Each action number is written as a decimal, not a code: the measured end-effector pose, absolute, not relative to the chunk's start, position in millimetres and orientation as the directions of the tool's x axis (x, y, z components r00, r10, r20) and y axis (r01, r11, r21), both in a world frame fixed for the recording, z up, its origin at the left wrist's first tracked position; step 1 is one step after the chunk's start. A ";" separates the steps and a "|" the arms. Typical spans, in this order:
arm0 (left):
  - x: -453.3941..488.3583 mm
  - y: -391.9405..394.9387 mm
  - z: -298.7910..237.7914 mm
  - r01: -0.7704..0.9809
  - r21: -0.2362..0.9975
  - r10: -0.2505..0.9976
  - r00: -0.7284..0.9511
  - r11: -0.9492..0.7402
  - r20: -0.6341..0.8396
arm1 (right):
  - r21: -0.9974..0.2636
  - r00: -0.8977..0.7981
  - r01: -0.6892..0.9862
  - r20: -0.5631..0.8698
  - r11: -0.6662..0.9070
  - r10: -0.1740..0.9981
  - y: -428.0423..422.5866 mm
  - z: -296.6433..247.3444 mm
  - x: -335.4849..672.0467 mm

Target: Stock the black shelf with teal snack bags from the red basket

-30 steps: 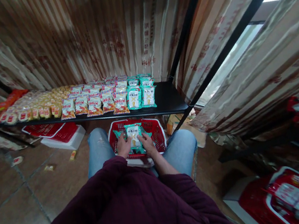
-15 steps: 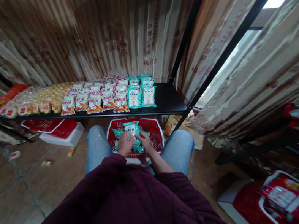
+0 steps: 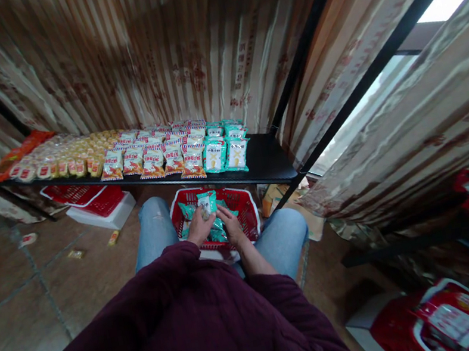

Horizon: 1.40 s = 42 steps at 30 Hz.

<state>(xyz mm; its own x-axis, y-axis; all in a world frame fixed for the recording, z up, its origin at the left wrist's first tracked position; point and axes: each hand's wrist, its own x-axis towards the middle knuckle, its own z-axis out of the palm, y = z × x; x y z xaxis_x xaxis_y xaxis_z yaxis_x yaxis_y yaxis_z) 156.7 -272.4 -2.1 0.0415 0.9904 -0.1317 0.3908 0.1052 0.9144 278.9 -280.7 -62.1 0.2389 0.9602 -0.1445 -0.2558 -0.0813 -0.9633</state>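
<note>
I sit with a red plastic basket [image 3: 247,209] between my knees, and teal snack packets lie inside it. My left hand [image 3: 199,228] and my right hand [image 3: 230,224] are both in the basket, closed on one teal snack packet [image 3: 206,203] that stands upright between them. In front of me a low black shelf [image 3: 266,161] carries rows of snack packets: teal ones [image 3: 225,153] at the right, red and white ones [image 3: 154,159] in the middle, yellow ones [image 3: 63,160] at the left.
Cardboard lines the walls behind the shelf. A second red basket [image 3: 84,199] lies under the shelf at the left. A few small packets [image 3: 112,238] lie on the tiled floor. At the lower right another red basket [image 3: 446,320] holds red packets.
The teal packet has sunk a little lower between my hands, and my fingers now cover more of its lower half. My view has shifted slightly.
</note>
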 end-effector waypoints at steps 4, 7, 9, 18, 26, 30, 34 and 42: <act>158.3 -272.7 -5.1 0.392 0.916 0.994 0.025 0.088 -0.106 | -0.960 0.251 -0.268 -0.153 -0.083 0.956 -278.9 -63.6 277.6; 158.9 -272.8 -7.5 0.398 0.915 0.996 0.024 0.071 -0.088 | -0.958 0.243 -0.275 -0.150 -0.080 0.958 -278.6 -64.4 277.4; 159.0 -272.4 -8.7 0.410 0.911 0.997 0.031 0.054 -0.073 | -0.950 0.237 -0.300 -0.159 -0.084 0.958 -279.0 -64.5 277.4; 165.4 -272.1 -6.8 0.445 0.896 0.996 0.080 -0.013 -0.025 | -0.935 0.297 -0.342 -0.204 -0.096 0.933 -282.8 -61.2 285.4; 162.0 -267.2 -14.6 0.327 0.922 0.972 0.039 0.207 -0.232 | -0.895 0.251 -0.416 -0.283 -0.160 0.926 -283.9 -56.9 293.4; 162.0 -265.1 -19.0 0.248 0.944 0.969 0.069 0.215 -0.239 | -0.887 0.256 -0.431 -0.299 -0.169 0.919 -282.0 -60.9 296.8; 163.2 -261.8 -17.5 0.242 0.948 0.972 0.061 0.205 -0.226 | -0.933 0.342 -0.331 -0.256 -0.139 0.904 -281.1 -64.7 299.2; 171.8 -245.7 -5.8 0.356 0.928 0.989 0.055 0.111 -0.140 | -0.998 0.305 -0.060 -0.045 -0.028 0.951 -281.0 -42.9 308.6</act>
<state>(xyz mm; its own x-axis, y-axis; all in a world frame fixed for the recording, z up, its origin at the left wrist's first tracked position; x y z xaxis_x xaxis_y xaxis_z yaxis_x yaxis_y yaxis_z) 171.8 -245.7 -5.8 0.0547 0.9887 -0.1396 0.3561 0.1113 0.9278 308.6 -281.0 -42.9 0.3046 0.9514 -0.0453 -0.0603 -0.0282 -0.9978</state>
